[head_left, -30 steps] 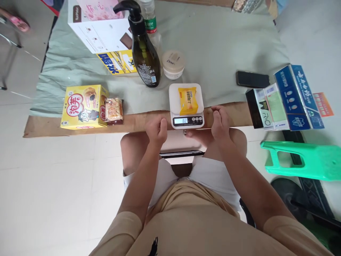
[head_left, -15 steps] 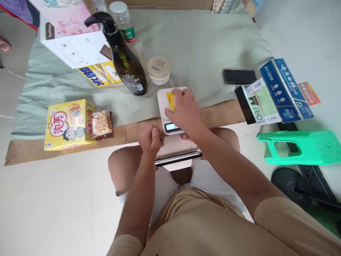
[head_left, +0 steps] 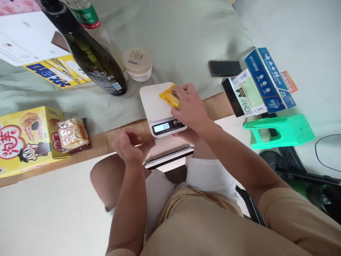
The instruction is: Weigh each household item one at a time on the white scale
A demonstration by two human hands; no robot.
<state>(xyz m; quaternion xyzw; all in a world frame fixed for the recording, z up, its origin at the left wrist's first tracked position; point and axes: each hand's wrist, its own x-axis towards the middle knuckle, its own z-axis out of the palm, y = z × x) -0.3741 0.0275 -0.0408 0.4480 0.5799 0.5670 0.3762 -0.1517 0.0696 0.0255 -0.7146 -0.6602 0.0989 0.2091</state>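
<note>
A small yellow snack packet (head_left: 170, 98) is pinched in my right hand (head_left: 191, 108), above the right side of the white kitchen scale (head_left: 153, 106). The fingers cover part of the packet, and I cannot tell whether it touches the scale. Lit digits show on the scale's display, apparently 83. To the left of the scale, my left hand (head_left: 128, 146) is held over the table edge near my knee, its fingers loosely curled but apart, with nothing visible in them.
At left stand a yellow snack box (head_left: 25, 137) and a wrapped pastry (head_left: 73, 134). A dark pump bottle (head_left: 97, 64) and a Dove jar (head_left: 137, 65) are behind the scale. Rightward are a phone (head_left: 224, 68), blue boxes (head_left: 269, 81) and a green stool (head_left: 290, 133).
The view has shifted closer. The packet is now tipped up and more visible in my right hand. My left hand has gone from a fist to loosened fingers and moved left from the scale.
</note>
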